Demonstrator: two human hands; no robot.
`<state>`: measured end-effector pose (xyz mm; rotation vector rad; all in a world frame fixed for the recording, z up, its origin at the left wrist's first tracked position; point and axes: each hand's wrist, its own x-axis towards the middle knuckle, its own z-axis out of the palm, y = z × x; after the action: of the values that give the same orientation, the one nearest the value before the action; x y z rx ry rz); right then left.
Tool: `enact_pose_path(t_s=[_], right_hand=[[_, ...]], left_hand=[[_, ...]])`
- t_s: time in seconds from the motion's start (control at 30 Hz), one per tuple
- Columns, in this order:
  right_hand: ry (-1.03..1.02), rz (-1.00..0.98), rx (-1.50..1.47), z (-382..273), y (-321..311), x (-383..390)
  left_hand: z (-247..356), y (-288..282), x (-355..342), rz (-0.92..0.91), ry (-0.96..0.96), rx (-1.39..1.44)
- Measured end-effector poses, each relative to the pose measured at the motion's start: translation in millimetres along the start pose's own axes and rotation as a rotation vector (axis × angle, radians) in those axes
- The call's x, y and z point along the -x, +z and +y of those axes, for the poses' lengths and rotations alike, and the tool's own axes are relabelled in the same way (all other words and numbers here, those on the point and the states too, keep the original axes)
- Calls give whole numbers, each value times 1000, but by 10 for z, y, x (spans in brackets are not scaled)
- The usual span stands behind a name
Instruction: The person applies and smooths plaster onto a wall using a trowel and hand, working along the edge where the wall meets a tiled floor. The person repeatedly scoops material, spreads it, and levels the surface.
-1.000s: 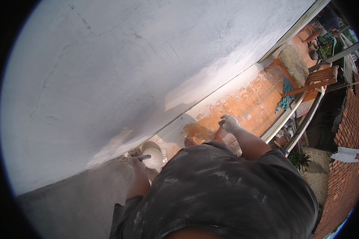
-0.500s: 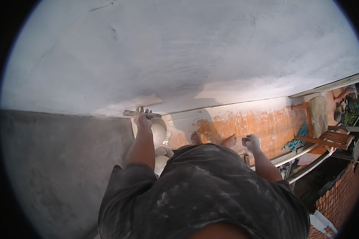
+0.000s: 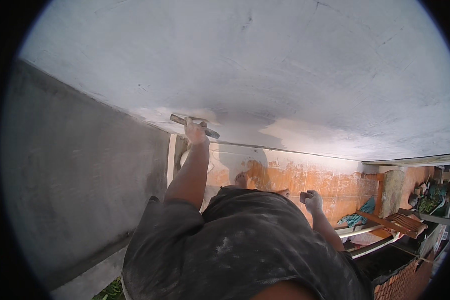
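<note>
My left hand (image 3: 196, 132), dusted with white, is closed around the handle of a plastering trowel (image 3: 211, 133). The trowel's long narrow blade lies at or very close to the pale plastered wall (image 3: 285, 75), low down near the corner; whether it touches cannot be made out. A lighter smooth patch shows on the wall beside the blade. My right hand (image 3: 313, 201), also whitened, is held low at my right side, gripping a small flat brown piece (image 3: 303, 197) whose exact kind is unclear.
A darker grey wall (image 3: 85, 150) meets the pale one at my left. The orange tiled floor (image 3: 330, 175) is smeared with white. To the right are a teal cloth (image 3: 359, 212), a wooden slatted piece (image 3: 405, 222), a pale pipe (image 3: 360, 231) and a brick surface (image 3: 400, 285).
My left hand has raised the trowel a little up the wall, and its blade now slants more. My right hand still grips the brown piece, slightly lower. The view has turned.
</note>
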<state>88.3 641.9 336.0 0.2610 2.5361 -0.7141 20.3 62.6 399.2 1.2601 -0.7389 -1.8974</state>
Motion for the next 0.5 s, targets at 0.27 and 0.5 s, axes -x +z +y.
enact_pose_path(t_s=[0.27, 0.5], right_hand=[[-46, -46, -36, -30, -129, -251], [-117, -38, 11, -261, -272, -427]], left_hand=[[253, 58, -126, 8, 144, 90], [1094, 53, -127, 76, 342, -187]])
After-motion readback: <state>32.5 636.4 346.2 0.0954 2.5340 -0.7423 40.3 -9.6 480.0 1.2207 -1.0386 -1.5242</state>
